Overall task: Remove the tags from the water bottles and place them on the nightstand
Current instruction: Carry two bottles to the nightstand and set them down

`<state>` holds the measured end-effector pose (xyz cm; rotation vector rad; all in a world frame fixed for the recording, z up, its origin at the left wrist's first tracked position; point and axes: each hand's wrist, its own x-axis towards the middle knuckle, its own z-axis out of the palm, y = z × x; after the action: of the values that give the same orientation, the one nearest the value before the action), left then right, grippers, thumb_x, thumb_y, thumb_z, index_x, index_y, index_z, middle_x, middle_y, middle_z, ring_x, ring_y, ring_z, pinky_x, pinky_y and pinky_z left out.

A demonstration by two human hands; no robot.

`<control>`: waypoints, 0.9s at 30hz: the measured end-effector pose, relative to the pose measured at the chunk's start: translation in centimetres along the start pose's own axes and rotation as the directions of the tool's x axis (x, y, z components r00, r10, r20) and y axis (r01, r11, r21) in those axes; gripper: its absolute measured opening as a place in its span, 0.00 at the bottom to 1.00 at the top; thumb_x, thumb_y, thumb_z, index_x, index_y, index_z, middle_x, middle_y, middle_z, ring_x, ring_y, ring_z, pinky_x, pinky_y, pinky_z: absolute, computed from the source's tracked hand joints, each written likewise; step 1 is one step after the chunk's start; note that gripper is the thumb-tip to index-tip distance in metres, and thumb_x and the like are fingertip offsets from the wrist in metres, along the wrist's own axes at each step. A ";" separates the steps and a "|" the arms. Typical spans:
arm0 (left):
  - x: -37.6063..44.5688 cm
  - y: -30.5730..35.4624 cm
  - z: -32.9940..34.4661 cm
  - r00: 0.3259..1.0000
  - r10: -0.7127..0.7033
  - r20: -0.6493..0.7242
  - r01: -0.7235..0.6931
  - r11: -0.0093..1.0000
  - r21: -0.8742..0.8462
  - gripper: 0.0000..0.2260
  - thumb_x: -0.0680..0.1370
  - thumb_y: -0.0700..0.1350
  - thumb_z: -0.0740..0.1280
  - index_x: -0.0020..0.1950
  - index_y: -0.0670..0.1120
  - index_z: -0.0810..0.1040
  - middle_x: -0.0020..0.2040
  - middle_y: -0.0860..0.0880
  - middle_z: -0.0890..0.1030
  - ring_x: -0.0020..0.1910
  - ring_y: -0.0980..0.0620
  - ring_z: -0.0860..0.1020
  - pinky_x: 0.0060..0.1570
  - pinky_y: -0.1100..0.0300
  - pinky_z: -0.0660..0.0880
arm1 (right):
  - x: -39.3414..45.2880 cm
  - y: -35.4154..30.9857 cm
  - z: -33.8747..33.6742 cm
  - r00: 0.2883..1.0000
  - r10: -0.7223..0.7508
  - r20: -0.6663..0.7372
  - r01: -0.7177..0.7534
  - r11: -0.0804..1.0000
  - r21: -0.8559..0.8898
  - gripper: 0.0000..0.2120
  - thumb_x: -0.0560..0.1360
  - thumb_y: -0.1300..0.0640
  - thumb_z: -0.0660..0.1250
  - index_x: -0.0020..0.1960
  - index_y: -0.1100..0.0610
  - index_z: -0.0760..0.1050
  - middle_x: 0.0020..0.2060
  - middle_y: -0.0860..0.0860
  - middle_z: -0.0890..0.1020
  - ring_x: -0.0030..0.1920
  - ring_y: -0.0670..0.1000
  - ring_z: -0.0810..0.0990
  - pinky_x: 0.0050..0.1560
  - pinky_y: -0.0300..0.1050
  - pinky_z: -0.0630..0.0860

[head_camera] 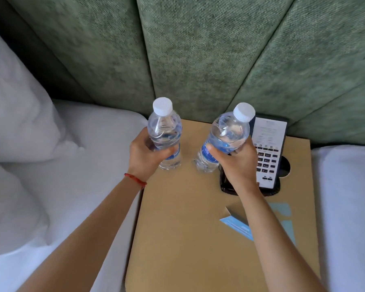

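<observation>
Two bottles: clear plastic water bottles with white screw caps and blue labels, both being held over the tan wooden nightstand surface (177, 228).
Left hand (144, 157): fingers wrapping around the middle of the left bottle (164, 133), which is standing upright, base at or just above the surface, cannot tell which.
Right hand (235, 161): fingers and thumb clamping the right bottle (221, 140), which is tilting, cap leaning right and away, base pointing down-left, near the surface.
Bottle spacing: apart, not touching.
Left wrist: wearing a thin red string bracelet (135, 180).
Tags: light blue paper tags (240, 226) are lying flat on the surface under the right forearm, partly hidden.
Phone: black desk telephone with white faceplate (268, 152) is sitting at the back right of the surface, just behind the right hand.
Surroundings: white bedding (40, 186) on the left, green upholstered headboard panels (188, 60) behind.
</observation>
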<state>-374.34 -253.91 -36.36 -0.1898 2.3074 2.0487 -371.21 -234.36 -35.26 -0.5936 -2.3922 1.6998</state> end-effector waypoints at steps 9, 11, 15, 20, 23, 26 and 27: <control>3.9 -3.0 1.0 0.995 0.047 0.084 -0.041 0.997 -0.066 0.21 0.63 0.32 0.76 0.51 0.47 0.76 0.47 0.51 0.81 0.46 0.59 0.80 0.48 0.64 0.77 | 3.4 2.2 2.4 0.999 -0.044 0.011 0.043 0.998 0.053 0.31 0.58 0.47 0.76 0.58 0.55 0.72 0.50 0.46 0.81 0.52 0.44 0.80 0.53 0.46 0.77; 4.8 -3.2 1.2 0.995 0.054 0.089 -0.047 0.996 -0.081 0.20 0.62 0.35 0.75 0.50 0.47 0.76 0.47 0.51 0.81 0.47 0.58 0.80 0.49 0.61 0.78 | 3.9 2.6 2.7 0.998 -0.068 0.017 0.067 0.996 0.050 0.30 0.58 0.50 0.77 0.57 0.52 0.71 0.49 0.41 0.80 0.52 0.42 0.80 0.52 0.41 0.76; 6.5 -3.2 1.5 0.988 0.064 0.144 -0.051 0.995 -0.091 0.24 0.61 0.35 0.75 0.55 0.38 0.74 0.49 0.46 0.80 0.51 0.50 0.79 0.56 0.52 0.76 | 4.9 3.2 2.9 0.995 -0.097 0.039 0.094 0.994 0.054 0.28 0.60 0.56 0.78 0.56 0.47 0.71 0.46 0.37 0.80 0.51 0.40 0.79 0.52 0.40 0.76; 7.1 -3.6 1.1 0.977 0.088 0.195 -0.082 0.996 -0.036 0.27 0.59 0.39 0.77 0.56 0.42 0.74 0.50 0.51 0.79 0.51 0.57 0.78 0.57 0.54 0.75 | 5.6 3.5 2.7 0.991 -0.108 0.076 0.099 0.988 0.120 0.30 0.61 0.58 0.77 0.60 0.57 0.70 0.51 0.42 0.79 0.55 0.46 0.79 0.56 0.45 0.75; 7.1 -3.5 0.9 0.976 0.090 0.199 -0.089 0.996 -0.016 0.28 0.58 0.44 0.77 0.56 0.42 0.74 0.51 0.51 0.80 0.52 0.54 0.78 0.58 0.50 0.75 | 5.9 3.7 2.4 0.986 -0.109 0.123 0.093 0.987 0.128 0.31 0.62 0.58 0.76 0.61 0.56 0.69 0.53 0.44 0.79 0.57 0.49 0.78 0.58 0.49 0.75; 7.1 -3.3 0.9 0.976 0.092 0.196 -0.093 0.996 -0.003 0.29 0.59 0.45 0.76 0.58 0.42 0.73 0.51 0.51 0.80 0.53 0.54 0.78 0.59 0.48 0.74 | 6.0 3.7 2.2 0.983 -0.099 0.158 0.084 0.992 0.098 0.32 0.61 0.57 0.76 0.62 0.54 0.68 0.53 0.43 0.79 0.57 0.47 0.78 0.58 0.48 0.75; 7.0 -3.4 0.9 0.977 0.088 0.193 -0.091 0.996 0.007 0.30 0.59 0.45 0.77 0.58 0.42 0.73 0.51 0.51 0.80 0.53 0.53 0.78 0.59 0.47 0.74 | 6.0 3.6 2.2 0.982 -0.096 0.162 0.082 0.993 0.089 0.33 0.61 0.56 0.76 0.63 0.54 0.68 0.54 0.43 0.79 0.57 0.46 0.78 0.58 0.48 0.75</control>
<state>-380.93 -253.84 -40.61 0.1110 2.2520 1.9874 -376.59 -232.82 -40.04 -0.3393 -2.4030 1.8654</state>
